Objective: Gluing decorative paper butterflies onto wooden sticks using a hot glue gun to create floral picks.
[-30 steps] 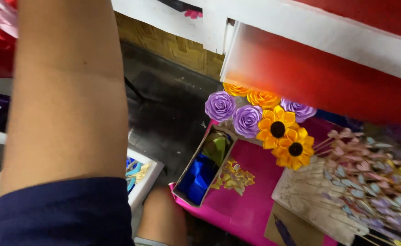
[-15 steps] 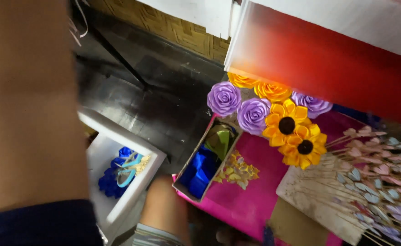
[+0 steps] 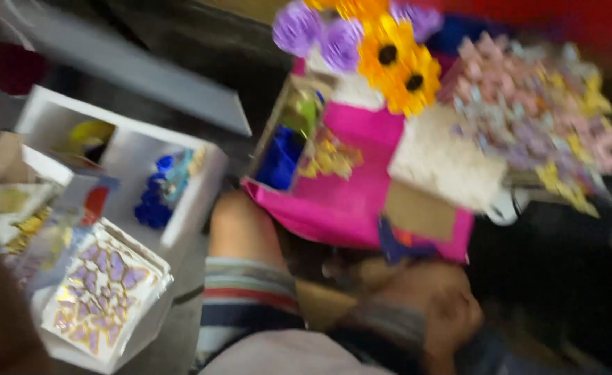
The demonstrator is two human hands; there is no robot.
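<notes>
The frame is motion-blurred. A hand (image 3: 452,316) sits low at right, curled beneath the pink box (image 3: 351,201); which hand it is, and whether it grips, I cannot tell. The box lies flat above it, its long axis running left to right, beside 2 sunflowers (image 3: 400,66).

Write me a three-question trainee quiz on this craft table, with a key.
1. True or false: the yellow sunflowers lie inside the white box.
2. The butterfly cut-outs at the lower left are mainly: A purple, B green, C black.
3. Fill in: the tray below the sunflowers is ____ in colour.

Key: 1 false, they lie at the far end of the tray, apart from the box. 2 A. 3 pink.
</notes>
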